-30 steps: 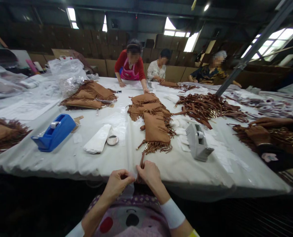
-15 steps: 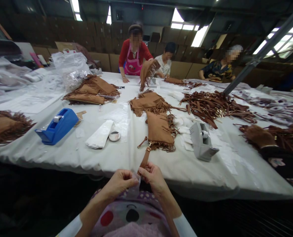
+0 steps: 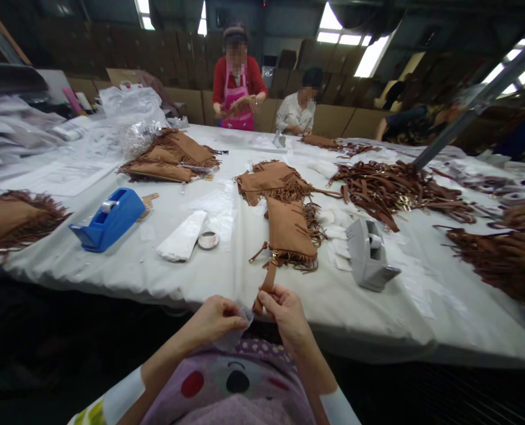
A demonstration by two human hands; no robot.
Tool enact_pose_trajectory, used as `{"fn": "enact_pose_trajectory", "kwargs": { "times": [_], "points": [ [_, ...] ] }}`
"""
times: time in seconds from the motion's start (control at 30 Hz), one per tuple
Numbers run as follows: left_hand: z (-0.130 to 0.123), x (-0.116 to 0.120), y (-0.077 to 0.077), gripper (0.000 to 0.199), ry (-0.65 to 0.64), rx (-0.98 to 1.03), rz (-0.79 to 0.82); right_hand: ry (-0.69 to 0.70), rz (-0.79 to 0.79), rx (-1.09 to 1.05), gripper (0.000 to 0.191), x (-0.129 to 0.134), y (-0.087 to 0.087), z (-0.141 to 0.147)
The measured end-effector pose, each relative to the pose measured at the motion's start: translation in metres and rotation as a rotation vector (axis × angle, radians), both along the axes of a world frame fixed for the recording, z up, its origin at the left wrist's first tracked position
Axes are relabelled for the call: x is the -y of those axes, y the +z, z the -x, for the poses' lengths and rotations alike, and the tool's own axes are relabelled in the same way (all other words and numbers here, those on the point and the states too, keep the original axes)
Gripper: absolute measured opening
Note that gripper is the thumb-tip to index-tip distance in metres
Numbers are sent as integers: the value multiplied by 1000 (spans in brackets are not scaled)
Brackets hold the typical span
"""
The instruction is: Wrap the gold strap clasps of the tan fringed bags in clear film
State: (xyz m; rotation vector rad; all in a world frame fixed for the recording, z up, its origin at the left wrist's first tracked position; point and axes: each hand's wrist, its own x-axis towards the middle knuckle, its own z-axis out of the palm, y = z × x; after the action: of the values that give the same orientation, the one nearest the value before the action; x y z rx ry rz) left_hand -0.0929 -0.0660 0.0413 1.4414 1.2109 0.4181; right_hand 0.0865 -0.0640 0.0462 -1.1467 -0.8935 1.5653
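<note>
My left hand [image 3: 221,319] is closed on a thin translucent plastic piece [image 3: 247,316] at the table's front edge. Just right of it, my right hand [image 3: 280,307] pinches the end of a brown strap [image 3: 268,278]. A metal clasp joins this strap to a brown fringed pouch [image 3: 289,230] lying flat on the white-covered table. Behind the pouch lies another fringed brown piece [image 3: 273,180]. A folded white stack [image 3: 183,236] and a round tape roll [image 3: 208,239] rest to the left of the pouch.
A blue tape dispenser [image 3: 111,218] stands at left, a grey one [image 3: 368,257] at right. Brown straps [image 3: 390,189] are heaped farther right. More fringed pouches [image 3: 169,156] lie at the back left. Across the table are a person in red [image 3: 240,88] and others.
My hands have moved slightly apart, the right one still on the strap. Across the table, the person in red has drawn a fringed piece closer to the body. The view has shifted a little.
</note>
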Motion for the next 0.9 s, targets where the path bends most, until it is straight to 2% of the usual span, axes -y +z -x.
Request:
{"fn": "enact_pose_trajectory", "kwargs": {
  "times": [0.3,0.53,0.67,0.8,0.9],
  "points": [
    [-4,-1,2,25,5,17,43,5,-69,110,32,-1,-1,1],
    [-7,-4,-2,30,62,39,70,-24,-113,324,26,-2,-4,-1],
    [-8,-6,-4,30,93,55,71,-34,-103,320,25,-4,-7,-1],
    [-11,-8,-1,28,105,85,67,-59,-88,299,24,-5,-6,2],
    [-12,-8,2,27,128,80,56,-67,-101,383,21,-4,-3,3]
  ]
}}
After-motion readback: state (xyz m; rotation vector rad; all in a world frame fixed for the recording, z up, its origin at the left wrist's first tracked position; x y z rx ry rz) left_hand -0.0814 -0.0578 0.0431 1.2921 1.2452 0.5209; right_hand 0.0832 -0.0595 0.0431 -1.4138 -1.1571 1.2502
